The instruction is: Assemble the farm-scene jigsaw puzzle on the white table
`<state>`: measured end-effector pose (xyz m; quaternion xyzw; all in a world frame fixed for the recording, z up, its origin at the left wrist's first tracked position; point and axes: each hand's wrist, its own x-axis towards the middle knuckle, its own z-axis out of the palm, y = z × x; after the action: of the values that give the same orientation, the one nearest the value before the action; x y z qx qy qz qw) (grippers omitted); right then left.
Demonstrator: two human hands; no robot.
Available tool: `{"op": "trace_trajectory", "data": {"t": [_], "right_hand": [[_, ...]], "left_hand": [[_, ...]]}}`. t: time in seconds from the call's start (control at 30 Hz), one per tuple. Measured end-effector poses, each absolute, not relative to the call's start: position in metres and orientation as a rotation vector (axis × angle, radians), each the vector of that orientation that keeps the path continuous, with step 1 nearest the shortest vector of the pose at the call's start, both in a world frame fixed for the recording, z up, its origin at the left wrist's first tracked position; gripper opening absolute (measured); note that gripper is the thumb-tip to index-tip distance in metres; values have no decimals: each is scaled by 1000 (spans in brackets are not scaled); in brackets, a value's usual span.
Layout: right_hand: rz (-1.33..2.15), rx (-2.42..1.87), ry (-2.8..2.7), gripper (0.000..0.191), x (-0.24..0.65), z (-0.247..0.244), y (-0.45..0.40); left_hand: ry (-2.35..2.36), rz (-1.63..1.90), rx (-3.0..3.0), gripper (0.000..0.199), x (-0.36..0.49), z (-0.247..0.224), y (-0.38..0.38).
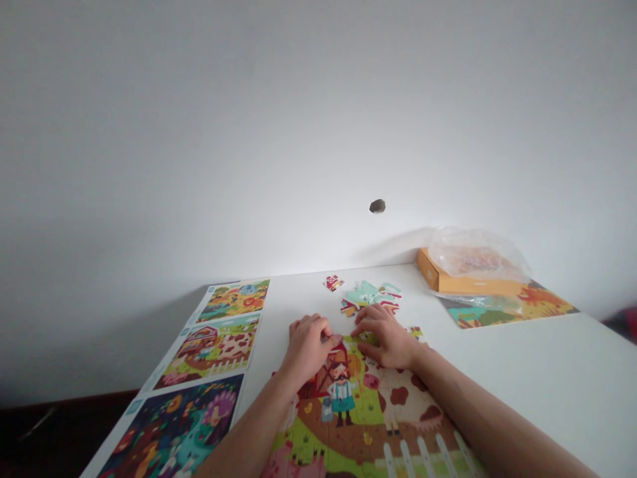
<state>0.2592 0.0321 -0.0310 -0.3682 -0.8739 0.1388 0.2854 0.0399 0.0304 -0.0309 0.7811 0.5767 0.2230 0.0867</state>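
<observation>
A partly assembled farm jigsaw puzzle (368,418) lies before me, showing a farmer, a barn, a spotted cow, pigs and a white fence. At its upper edge, over the barn roof, my left hand (309,342) is closed, thumb against curled fingers on a puzzle piece that is mostly hidden. Just to the right, my right hand (384,337) bends its fingers and thumb around a green piece at the same edge, above the cow's head. Beyond the hands lies a small pile of loose puzzle pieces (365,294); one red barn piece (333,283) sits apart from it.
Three printed picture sheets line the left side: a jungle scene (233,299), a farm scene (213,350) and a dark night scene (174,431). At back right, an orange box (468,284) bears a clear plastic bag (478,249), beside an animal picture (522,309). A wall (298,166) stands behind.
</observation>
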Motion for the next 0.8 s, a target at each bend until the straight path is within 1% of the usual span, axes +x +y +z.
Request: {"op": "trace_trajectory", "data": {"t": [0.13,0.33,0.57,0.8], "right_hand": [[364,-978,-2327,22,260,-31,32],[425,-890,-2377,13,260,-26,29],[390,-986,-2344,16,259,-26,28],[338,-976,-2378,13,258,-25,29]], "left_hand": [[1756,664,2323,17,39,-33,32],[1803,670,2300,18,39,-35,33],[1778,705,2289,16,37,-36,35],[1690,858,2125,10,29,-44,42]]}}
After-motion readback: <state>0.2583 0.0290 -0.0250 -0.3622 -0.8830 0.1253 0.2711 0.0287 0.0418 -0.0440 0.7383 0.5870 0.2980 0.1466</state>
